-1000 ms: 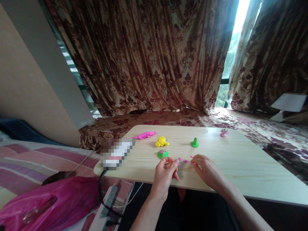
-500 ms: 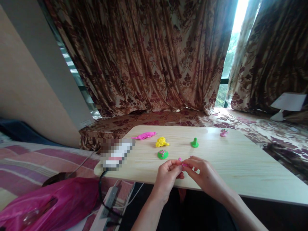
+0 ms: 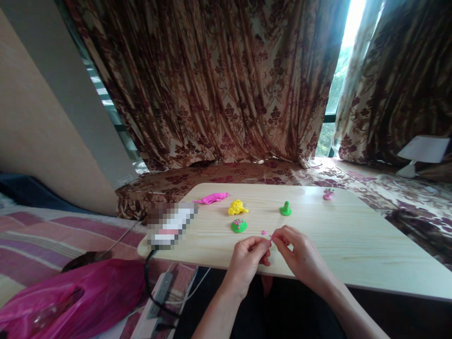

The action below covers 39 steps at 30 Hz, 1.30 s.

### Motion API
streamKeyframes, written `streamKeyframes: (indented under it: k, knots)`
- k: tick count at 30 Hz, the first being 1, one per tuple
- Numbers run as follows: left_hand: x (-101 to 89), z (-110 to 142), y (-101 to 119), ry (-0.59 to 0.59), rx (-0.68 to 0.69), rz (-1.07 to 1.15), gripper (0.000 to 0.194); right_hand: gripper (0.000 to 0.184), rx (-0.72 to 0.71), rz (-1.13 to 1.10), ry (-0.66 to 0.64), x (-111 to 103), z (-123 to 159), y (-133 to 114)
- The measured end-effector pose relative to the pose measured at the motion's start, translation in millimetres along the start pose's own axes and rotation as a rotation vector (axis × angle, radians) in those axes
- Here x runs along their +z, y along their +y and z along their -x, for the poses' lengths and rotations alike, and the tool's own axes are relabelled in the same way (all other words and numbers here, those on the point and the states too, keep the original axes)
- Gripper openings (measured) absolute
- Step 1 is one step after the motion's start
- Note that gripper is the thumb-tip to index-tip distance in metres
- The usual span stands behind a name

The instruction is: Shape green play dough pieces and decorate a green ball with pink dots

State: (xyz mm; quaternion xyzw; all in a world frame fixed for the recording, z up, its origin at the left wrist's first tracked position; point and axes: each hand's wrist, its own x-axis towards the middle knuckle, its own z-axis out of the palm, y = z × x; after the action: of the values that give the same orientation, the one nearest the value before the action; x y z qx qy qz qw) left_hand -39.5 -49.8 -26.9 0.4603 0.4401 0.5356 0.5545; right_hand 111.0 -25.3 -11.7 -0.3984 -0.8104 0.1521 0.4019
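Near the table's front edge, my left hand (image 3: 249,254) pinches a thin strand of pink modelling clay (image 3: 271,238). Thumb and fingertips of my right hand (image 3: 294,245) close on the strand's other end. Just beyond the fingertips lies a small pink clay bit (image 3: 263,232). To the left of it sits a green clay dome (image 3: 239,226) dotted with pink balls. Behind that are a yellow clay lump (image 3: 238,207) and a long pink clay piece (image 3: 213,198). A green clay shape with an upright knob (image 3: 286,208) stands farther back, beyond my right hand.
The pale wooden table (image 3: 353,240) carries a pink clay figure (image 3: 328,194) at its far right. A blurred-out device (image 3: 173,226) with a black cable lies at the left edge. Below are a power strip (image 3: 160,292) and a pink plastic bag (image 3: 77,296).
My right hand has shifted slightly, its fingers now closer together, and the pink strand shows more clearly between both hands. The other clay pieces stay in place.
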Motion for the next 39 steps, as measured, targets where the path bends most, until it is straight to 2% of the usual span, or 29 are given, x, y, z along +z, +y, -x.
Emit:
streamKeyframes:
  k: [4,8,13,17,21,28,36,39]
  knots:
    - [-0.1,1.6,3.3,0.071,-0.005,0.016,0.022,0.019,0.088,0.059,0.137,-12.0,-5.7,31.9]
    - [1.4,1.7,2.3,0.149,0.007,0.029,0.02,0.018,0.161,0.174,0.073,-26.0,-10.0,69.8]
    - [3.7,0.2,0.3,0.163,-0.014,0.035,0.021,0.015,0.211,0.242,0.039,-20.0,-12.7,93.2]
    - [2.2,0.4,0.6,0.167,-0.017,0.063,0.024,0.021,0.194,0.287,0.017,-13.6,-14.8,95.6]
    - [0.4,-0.1,-0.9,0.155,-0.014,0.071,0.024,0.025,0.195,0.327,0.0,-16.3,-13.5,95.0]
    - [-1.9,-2.1,-3.9,0.132,0.011,0.016,0.021,0.016,0.177,0.346,-0.003,-19.5,-10.5,91.1]
    - [-2.9,-2.6,-5.0,0.113,0.034,0.025,0.021,0.02,0.176,0.295,0.008,-26.3,-6.3,95.9]
    - [-2.1,-2.6,-4.0,0.115,0.012,0.004,0.021,0.019,0.179,0.283,0.035,-28.2,-3.0,84.3]
